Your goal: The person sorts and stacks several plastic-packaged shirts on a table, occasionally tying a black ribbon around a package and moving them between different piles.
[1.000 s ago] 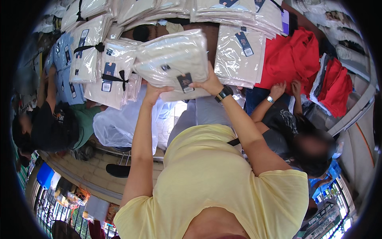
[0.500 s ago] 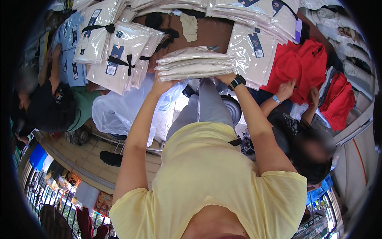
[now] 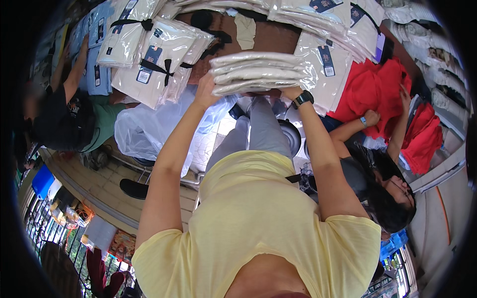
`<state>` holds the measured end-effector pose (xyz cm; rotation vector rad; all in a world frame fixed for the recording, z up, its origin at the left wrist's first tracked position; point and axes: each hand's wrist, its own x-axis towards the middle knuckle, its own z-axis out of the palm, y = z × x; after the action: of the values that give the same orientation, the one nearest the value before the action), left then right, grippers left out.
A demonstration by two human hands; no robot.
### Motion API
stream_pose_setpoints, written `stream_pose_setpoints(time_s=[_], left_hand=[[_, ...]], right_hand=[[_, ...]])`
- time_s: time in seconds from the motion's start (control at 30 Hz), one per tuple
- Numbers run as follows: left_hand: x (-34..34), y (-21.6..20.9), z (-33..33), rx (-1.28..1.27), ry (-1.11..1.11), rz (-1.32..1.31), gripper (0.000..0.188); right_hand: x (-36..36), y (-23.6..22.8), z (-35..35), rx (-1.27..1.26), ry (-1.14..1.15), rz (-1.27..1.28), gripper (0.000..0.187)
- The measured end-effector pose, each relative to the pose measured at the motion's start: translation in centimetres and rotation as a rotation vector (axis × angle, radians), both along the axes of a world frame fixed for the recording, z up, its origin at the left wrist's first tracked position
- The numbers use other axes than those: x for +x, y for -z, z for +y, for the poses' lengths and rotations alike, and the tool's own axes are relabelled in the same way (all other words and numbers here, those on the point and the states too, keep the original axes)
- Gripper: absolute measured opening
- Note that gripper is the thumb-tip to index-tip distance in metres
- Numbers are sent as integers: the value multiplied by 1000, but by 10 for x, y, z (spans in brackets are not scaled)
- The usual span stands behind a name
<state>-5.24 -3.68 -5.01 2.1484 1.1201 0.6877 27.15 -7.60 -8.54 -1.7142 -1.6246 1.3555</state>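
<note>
Between my two hands I hold a short stack of folded cream garments in clear plastic bags (image 3: 258, 74), raised at the near edge of the brown table (image 3: 223, 42). My left hand (image 3: 206, 90) is closed on the stack's left end. At its right end my right hand (image 3: 292, 93) grips from below, a dark watch on the wrist; most of its fingers are hidden by the bags. To the left lie bagged cream garments tied with black ribbon (image 3: 159, 62). Another bagged garment pile (image 3: 325, 69) with a dark blue tag sits just right of my stack.
A cream cloth scrap (image 3: 245, 31) and a black roll (image 3: 201, 20) lie on the table. At right a co-worker's hands (image 3: 370, 118) handle red cloth (image 3: 377, 94). Another person (image 3: 64, 111) reaches over blue bagged garments (image 3: 99, 74) at left. Clear plastic sheeting (image 3: 144, 131) hangs below the table.
The stack in my hands has shifted slightly right and up in the picture. At right, the co-worker's hands have moved over the red cloth and the head has turned.
</note>
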Motion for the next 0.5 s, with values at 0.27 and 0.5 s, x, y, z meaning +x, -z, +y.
stream_pose_setpoints(time_s=[0.27,0.5], left_hand=[[37,-127,5,-189,-71,-55,53],[69,-198,-43,-423,-170,23,74]], right_hand=[[19,-59,9,-312,37,612,53],[8,-40,-55,-669,297,1466,59]])
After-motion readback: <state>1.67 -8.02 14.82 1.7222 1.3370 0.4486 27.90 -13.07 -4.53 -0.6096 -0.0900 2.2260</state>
